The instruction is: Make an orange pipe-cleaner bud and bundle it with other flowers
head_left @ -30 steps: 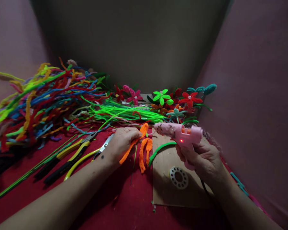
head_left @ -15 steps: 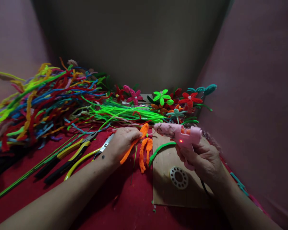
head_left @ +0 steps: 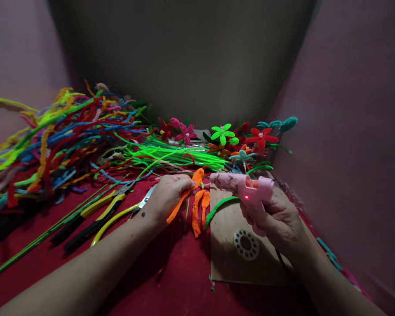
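Note:
My left hand (head_left: pixel 176 191) pinches an orange pipe-cleaner petal (head_left: pixel 198 176), its tail hanging below the fingers. In my right hand (head_left: pixel 279 219) is a pink hot glue gun (head_left: pixel 256 192) with a lit red light; its nozzle points left, close to the petal. Whether the nozzle touches it I cannot tell. More orange pipe-cleaner pieces (head_left: pixel 196 215) lie just below, on the red cloth (head_left: pixel 158 281). Beside them a bent green pipe cleaner (head_left: pixel 217 207) reaches onto a wooden board (head_left: pixel 224 263).
A white ring-shaped spool (head_left: pixel 246 244) lies on the board. Yellow-and-black pliers (head_left: pixel 98 215) and a yellow-handled cutter (head_left: pixel 115 219) are by my left forearm. A large heap of coloured pipe cleaners (head_left: pixel 59 140) fills the left. Green stems (head_left: pixel 174 153) and finished flowers (head_left: pixel 223 134) stand behind.
The glue gun has tipped slightly and its nozzle sits a little lower and closer to the petal. My left hand keeps its hold, almost still.

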Motion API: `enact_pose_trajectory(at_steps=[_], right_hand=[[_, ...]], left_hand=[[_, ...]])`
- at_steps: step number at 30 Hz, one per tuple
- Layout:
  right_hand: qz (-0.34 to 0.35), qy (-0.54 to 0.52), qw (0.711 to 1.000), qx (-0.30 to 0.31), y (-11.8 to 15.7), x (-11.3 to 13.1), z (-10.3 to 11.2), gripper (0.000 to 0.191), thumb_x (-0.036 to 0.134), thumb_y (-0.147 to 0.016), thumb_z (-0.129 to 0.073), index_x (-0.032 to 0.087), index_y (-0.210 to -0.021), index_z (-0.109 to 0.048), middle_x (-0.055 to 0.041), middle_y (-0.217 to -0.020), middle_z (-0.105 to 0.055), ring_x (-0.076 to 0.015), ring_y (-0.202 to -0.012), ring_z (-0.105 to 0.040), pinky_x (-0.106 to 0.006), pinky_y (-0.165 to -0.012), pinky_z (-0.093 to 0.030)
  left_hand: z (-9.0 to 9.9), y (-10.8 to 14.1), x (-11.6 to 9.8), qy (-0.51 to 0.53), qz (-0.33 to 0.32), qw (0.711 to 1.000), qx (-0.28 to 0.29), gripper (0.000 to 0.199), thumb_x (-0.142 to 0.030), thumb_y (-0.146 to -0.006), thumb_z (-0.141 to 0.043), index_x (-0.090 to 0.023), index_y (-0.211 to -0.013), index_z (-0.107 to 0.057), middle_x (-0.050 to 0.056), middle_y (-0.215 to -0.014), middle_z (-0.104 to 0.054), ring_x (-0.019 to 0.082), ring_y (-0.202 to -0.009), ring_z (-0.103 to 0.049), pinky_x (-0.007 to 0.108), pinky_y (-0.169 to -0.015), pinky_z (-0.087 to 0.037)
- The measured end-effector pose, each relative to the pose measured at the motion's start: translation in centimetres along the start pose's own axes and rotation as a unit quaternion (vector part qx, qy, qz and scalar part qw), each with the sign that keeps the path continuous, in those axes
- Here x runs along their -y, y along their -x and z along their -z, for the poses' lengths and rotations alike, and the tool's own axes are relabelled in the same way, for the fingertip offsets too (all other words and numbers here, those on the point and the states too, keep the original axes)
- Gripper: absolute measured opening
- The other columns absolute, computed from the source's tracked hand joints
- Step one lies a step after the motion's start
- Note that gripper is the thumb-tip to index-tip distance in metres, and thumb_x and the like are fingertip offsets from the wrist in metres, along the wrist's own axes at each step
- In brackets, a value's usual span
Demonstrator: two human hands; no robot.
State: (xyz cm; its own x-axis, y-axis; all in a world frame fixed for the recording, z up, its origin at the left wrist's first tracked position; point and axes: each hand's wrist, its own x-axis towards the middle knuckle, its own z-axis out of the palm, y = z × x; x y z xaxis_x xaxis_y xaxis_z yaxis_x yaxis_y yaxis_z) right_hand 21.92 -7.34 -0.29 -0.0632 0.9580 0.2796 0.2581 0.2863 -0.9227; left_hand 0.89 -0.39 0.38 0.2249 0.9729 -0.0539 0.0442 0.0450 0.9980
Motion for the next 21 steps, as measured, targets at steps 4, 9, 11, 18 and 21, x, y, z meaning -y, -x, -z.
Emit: enact_pose_trajectory(at_steps=[4,9,11,18,21], right_hand=[[-0.011,-0.046,0.999,-0.007,0.06,-0.38,0.14,0.026,0.041,-0.079,-0.057,0.016,-0.071,-0.058,0.0006,-0.058,-0.046,-0.0078,-0.046,-0.034,-0.022,-0.041,-0.026],[-0.030,-0.047,0.998,-0.009,0.16,-0.63,0.21,0.028,0.042,-0.080,-0.056,0.016,-0.073,-0.059,0.0001,-0.059,-0.048,-0.0077,-0.045,-0.036,-0.021,-0.040,-0.028],[-0.036,-0.035,0.999,-0.012,0.16,-0.46,0.18,0.029,0.043,-0.080,-0.056,0.015,-0.073,-0.059,0.0000,-0.059,-0.048,-0.0069,-0.044,-0.035,-0.021,-0.039,-0.027],[-0.022,-0.008,1.000,-0.009,0.12,-0.10,0.06,0.028,0.043,-0.081,-0.055,0.015,-0.073,-0.059,-0.0005,-0.059,-0.048,-0.0077,-0.047,-0.035,-0.021,-0.040,-0.027],[-0.003,-0.006,1.000,-0.007,0.09,0.06,0.00,0.027,0.042,-0.079,-0.057,0.016,-0.074,-0.058,-0.0013,-0.062,-0.050,-0.0085,-0.048,-0.037,-0.021,-0.040,-0.028]], left_hand=[[0.19,-0.32,0.49,0.007,0.002,1.000,0.012,0.021,-0.022,-0.067,-0.051,-0.019,-0.048,-0.043,-0.006,-0.041,-0.035,0.007,-0.035,-0.033,0.021,-0.036,-0.023],[0.17,-0.46,0.71,0.000,-0.004,1.000,0.013,0.020,-0.021,-0.066,-0.052,-0.018,-0.048,-0.045,-0.006,-0.043,-0.037,0.006,-0.035,-0.031,0.021,-0.037,-0.022],[0.15,-0.44,0.66,-0.005,-0.006,1.000,0.011,0.020,-0.021,-0.066,-0.052,-0.019,-0.048,-0.044,-0.006,-0.043,-0.038,0.006,-0.035,-0.032,0.022,-0.037,-0.023],[0.30,-0.40,0.60,-0.017,-0.017,1.000,0.013,0.022,-0.023,-0.068,-0.051,-0.019,-0.047,-0.043,-0.006,-0.041,-0.037,0.008,-0.036,-0.034,0.022,-0.038,-0.024],[0.22,-0.27,0.44,-0.013,-0.011,1.000,0.007,0.022,-0.024,-0.069,-0.051,-0.019,-0.048,-0.046,-0.005,-0.041,-0.037,0.008,-0.036,-0.034,0.022,-0.037,-0.024]])
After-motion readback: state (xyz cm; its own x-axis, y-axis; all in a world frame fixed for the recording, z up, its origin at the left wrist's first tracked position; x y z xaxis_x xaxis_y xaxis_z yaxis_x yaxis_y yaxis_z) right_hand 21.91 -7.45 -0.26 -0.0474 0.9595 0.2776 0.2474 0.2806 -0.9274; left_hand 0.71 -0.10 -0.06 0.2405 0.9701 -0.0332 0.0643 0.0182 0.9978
